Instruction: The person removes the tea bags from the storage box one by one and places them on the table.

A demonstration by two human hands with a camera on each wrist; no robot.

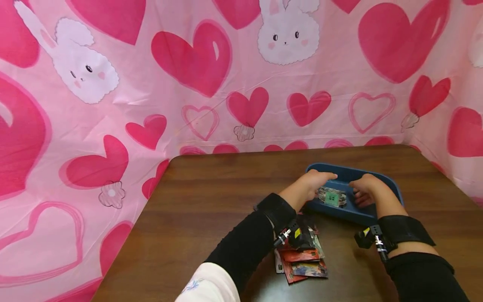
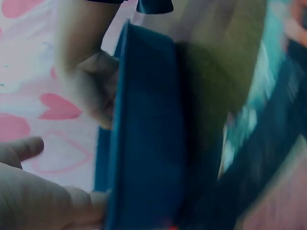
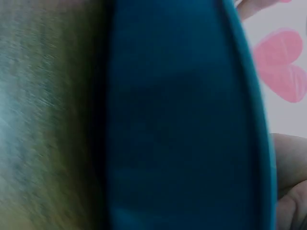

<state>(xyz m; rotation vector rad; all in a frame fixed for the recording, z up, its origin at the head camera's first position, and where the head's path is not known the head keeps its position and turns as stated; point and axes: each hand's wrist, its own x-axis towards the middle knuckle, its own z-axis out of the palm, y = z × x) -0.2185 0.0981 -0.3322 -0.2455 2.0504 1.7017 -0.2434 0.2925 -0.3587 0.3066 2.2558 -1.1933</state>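
Note:
Both hands reach into a blue rectangular tray [image 1: 349,216] on the table. In the head view the left hand [image 1: 316,181] is over the tray's left end, thumb stretched out and fingers pointing down inside. A patterned flat packet [image 1: 341,199] with a green label lies in the tray, its left end beside the left fingers. On the right side the right hand [image 1: 367,188] hangs inside with fingers loosely bent and nothing between them. In the left wrist view the tray wall [image 2: 148,120] hides the left fingertips. The right wrist view shows mostly the tray's outer wall [image 3: 182,115].
A pile of overlapping flat packets [image 1: 302,256], red, orange and multicoloured, lies on the brown wooden table [image 1: 211,209] in front of the tray, partly under the left wrist's camera. A pink cloth [image 1: 241,75] with hearts and rabbits hangs behind the table.

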